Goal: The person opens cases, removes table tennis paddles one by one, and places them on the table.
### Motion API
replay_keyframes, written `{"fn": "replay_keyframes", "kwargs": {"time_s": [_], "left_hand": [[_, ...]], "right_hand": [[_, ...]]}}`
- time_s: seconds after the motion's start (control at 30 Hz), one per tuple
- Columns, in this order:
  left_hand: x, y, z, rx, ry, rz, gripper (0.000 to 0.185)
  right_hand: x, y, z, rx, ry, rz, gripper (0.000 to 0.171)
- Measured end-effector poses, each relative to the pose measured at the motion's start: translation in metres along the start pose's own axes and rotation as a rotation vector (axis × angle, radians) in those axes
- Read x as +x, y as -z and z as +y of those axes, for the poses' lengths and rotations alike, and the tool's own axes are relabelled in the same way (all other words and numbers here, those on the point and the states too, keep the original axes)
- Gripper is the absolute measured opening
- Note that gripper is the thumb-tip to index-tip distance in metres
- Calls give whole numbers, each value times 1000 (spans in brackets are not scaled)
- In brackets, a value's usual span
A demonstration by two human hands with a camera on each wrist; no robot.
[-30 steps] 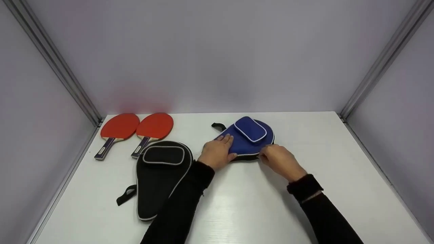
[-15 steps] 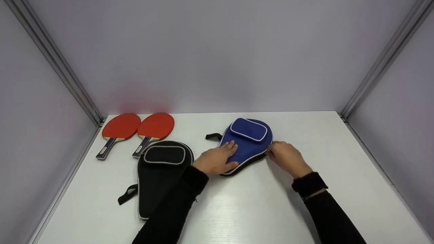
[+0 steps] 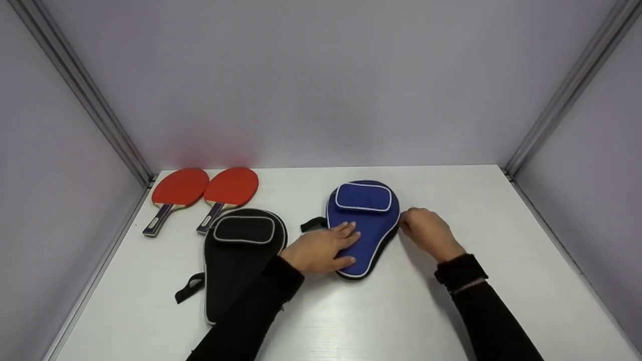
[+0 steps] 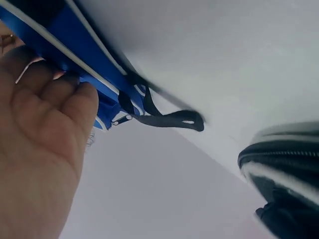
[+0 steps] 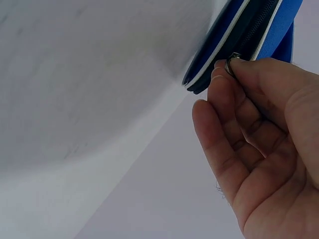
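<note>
A: Wide shot first: a white table [image 3: 381, 311], grey walls round it, and on the left a black paddle case [image 3: 235, 265] lying flat, its strap loop toward the near left.

B: Right of it, the blue paddle case [image 3: 368, 240], around mid-table, pocket end far, narrow end near, black strap [image 3: 312, 224] poking out on its left side.

A: And the left hand [image 3: 321, 248]?

B: Flat on the blue cover, fingers straight, pressing down on the near left part of the case. The wrist view shows the fingers [image 4: 60, 94] against the blue fabric.

A: Right hand [image 3: 429, 233] sits at the case's right edge. From the wrist view, thumb and forefinger pinch the small metal zip pull [image 5: 232, 59], right on the black zipper between the white piping.

B: Far left, two red paddles [image 3: 205, 193] side by side, handles pointing near-left, just beyond the black case.

A: Both forearms in black sleeves [image 3: 251, 321].
</note>
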State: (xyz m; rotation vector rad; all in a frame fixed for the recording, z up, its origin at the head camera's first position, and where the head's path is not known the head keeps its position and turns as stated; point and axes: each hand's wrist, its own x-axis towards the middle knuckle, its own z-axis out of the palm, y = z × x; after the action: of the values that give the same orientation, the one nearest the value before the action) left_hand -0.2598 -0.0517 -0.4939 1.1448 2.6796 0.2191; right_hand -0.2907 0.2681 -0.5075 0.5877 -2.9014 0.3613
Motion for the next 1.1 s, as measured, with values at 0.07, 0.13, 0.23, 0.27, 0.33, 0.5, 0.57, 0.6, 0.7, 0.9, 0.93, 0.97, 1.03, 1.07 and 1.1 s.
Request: {"fn": "replay_keyframes", "kwargs": {"time_s": [0.07,0.13,0.23,0.27,0.33,0.5,0.57,0.6,0.7,0.9,0.93,0.97,1.03,1.07,1.1], "left_hand": [[-3,0,2,6,-14,-11,75],[-6,2,5,11,-25,-23,76],[-9,4,10,46,-43,-29,75],[-10,5,11,60,-47,-27,75],[-12,6,15,86,-55,-20,74],[-15,8,23,136,-66,-31,73],[-15,9,24,160,-77,-43,73],[-15,10,24,174,-87,-45,73],[-15,15,22,243,-140,-33,72],[-9,22,11,383,-257,25,73],[-6,23,10,395,-265,26,73],[-3,25,9,403,-270,24,74],[2,27,7,407,-278,22,74],[4,28,6,402,-280,18,74],[7,29,6,398,-280,12,74]], "right_hand": [[0,0,0,1,-1,3,17],[1,0,0,3,-7,2,18],[1,0,0,4,-10,3,19],[2,-1,1,5,-10,4,18],[2,-1,1,7,-11,4,18],[2,-3,2,16,-8,0,15],[2,-3,1,18,-5,-2,13],[2,-3,1,19,-5,-4,13],[2,-4,0,16,0,-6,12],[1,-5,0,5,12,4,11],[1,-4,0,4,13,6,11],[1,-4,0,3,14,9,12],[1,-5,0,2,16,14,12],[1,-5,0,1,19,18,12],[1,-5,0,0,22,21,13]]}}
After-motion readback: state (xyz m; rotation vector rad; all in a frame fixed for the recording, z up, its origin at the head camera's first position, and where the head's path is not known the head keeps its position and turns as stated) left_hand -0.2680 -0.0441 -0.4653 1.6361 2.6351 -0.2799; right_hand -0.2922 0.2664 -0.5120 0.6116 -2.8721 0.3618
